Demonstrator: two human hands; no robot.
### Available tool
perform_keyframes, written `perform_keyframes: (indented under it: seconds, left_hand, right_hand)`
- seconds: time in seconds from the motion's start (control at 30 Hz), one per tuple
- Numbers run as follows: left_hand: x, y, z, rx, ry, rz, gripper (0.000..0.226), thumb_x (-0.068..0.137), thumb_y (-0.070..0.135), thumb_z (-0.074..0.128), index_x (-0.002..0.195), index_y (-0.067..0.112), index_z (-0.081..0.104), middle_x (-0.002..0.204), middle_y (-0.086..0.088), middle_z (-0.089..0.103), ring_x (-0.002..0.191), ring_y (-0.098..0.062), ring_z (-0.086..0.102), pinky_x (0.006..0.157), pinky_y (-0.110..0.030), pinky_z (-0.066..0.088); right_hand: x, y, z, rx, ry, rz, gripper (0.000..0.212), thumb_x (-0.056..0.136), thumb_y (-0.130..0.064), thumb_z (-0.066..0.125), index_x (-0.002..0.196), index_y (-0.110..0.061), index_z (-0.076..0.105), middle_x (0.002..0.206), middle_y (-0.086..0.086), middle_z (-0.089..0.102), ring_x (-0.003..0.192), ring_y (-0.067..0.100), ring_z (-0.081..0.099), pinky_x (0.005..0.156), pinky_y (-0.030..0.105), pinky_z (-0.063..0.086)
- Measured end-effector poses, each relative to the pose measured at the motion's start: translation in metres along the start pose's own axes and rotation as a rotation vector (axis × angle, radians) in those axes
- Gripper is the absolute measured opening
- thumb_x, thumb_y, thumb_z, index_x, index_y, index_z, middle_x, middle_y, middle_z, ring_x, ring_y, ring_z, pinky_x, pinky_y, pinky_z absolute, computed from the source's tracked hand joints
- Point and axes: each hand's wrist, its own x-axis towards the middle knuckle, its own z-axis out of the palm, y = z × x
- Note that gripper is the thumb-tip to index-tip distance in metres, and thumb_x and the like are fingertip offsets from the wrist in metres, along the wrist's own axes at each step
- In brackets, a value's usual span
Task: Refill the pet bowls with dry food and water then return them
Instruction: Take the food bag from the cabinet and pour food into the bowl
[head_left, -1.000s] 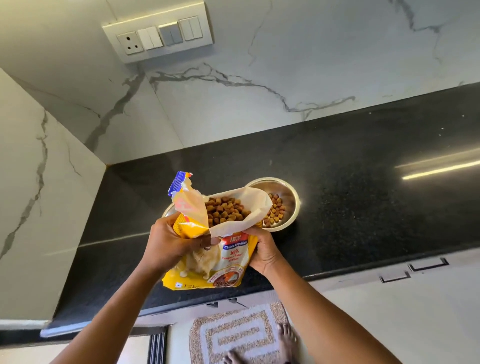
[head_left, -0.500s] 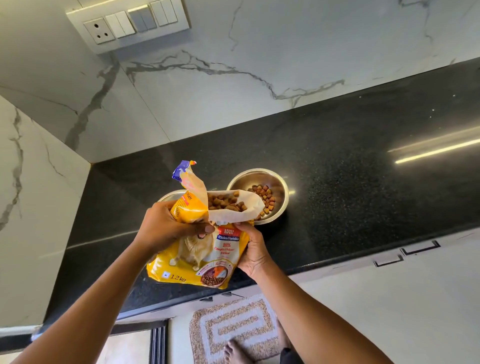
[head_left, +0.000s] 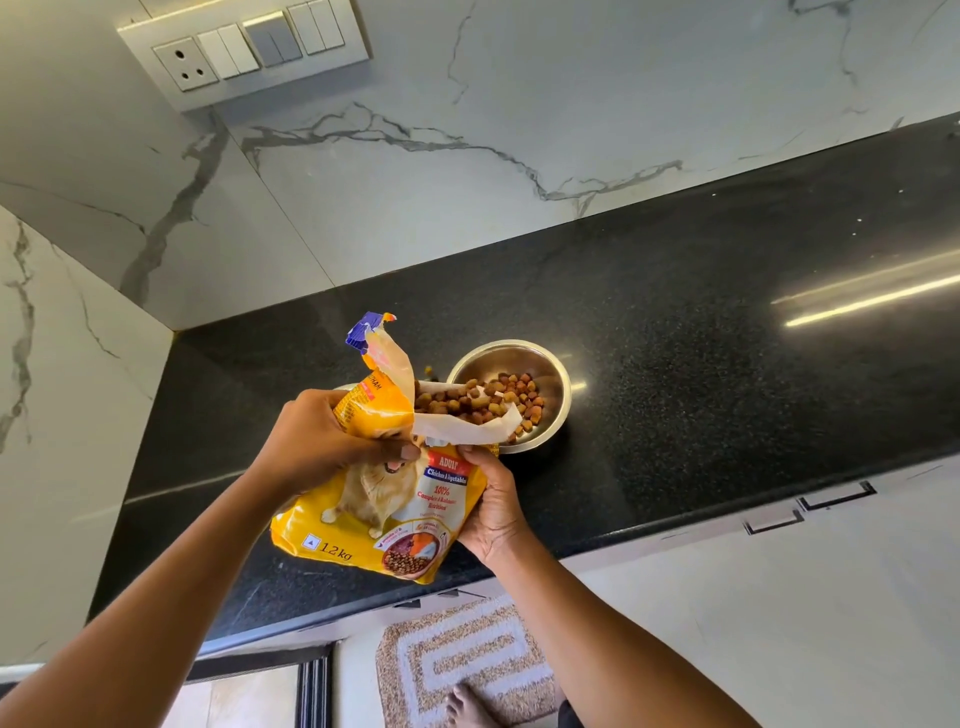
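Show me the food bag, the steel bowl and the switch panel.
food bag (head_left: 363, 499), head view, printed yellow front
steel bowl (head_left: 514, 358), head view, bare inner wall
switch panel (head_left: 228, 49), head view, white switch face

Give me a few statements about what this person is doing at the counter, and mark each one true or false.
1. The left hand and the right hand both hold the yellow food bag. True.
2. The steel bowl stands on the black countertop. True.
3. The steel bowl is empty. False: it holds kibble.
4. The yellow food bag is sealed shut. False: its top is torn open, with kibble showing at the mouth.
5. A switch panel is fixed to the marble wall. True.
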Motion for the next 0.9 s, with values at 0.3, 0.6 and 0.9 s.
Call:
perform_keyframes:
  seconds: [0.3,0.6,0.9]
  left_hand:
    - [0.006,0.005,-0.002,0.042,-0.004,-0.017,0.063,0.039,0.060,0.090,0.093,0.032,0.076,0.084,0.021,0.078,0.076,0.001,0.076,0.065,-0.022,0.057]
    - [0.010,0.012,0.001,0.078,-0.005,-0.012,0.062,0.043,0.055,0.089,0.097,0.027,0.077,0.087,0.007,0.080,0.082,-0.011,0.077,0.073,-0.029,0.060]
    - [0.012,0.018,0.002,0.081,-0.037,-0.018,0.066,0.035,0.063,0.087,0.091,0.030,0.078,0.083,0.017,0.079,0.076,-0.006,0.077,0.069,-0.026,0.059]
  right_hand:
    - [-0.003,0.001,0.005,0.024,0.037,0.039,0.083,0.075,-0.044,0.088,0.143,-0.006,0.062,0.133,0.024,0.068,0.121,0.041,0.066,0.113,0.063,0.046]
    - [0.001,0.004,0.000,0.075,-0.015,0.000,0.072,0.070,-0.045,0.091,0.131,-0.013,0.072,0.127,0.019,0.071,0.115,0.037,0.069,0.109,0.062,0.048]
    - [-0.004,0.003,0.000,0.069,-0.021,-0.010,0.084,0.067,-0.047,0.093,0.138,-0.011,0.067,0.135,0.023,0.064,0.125,0.044,0.059,0.120,0.071,0.029]
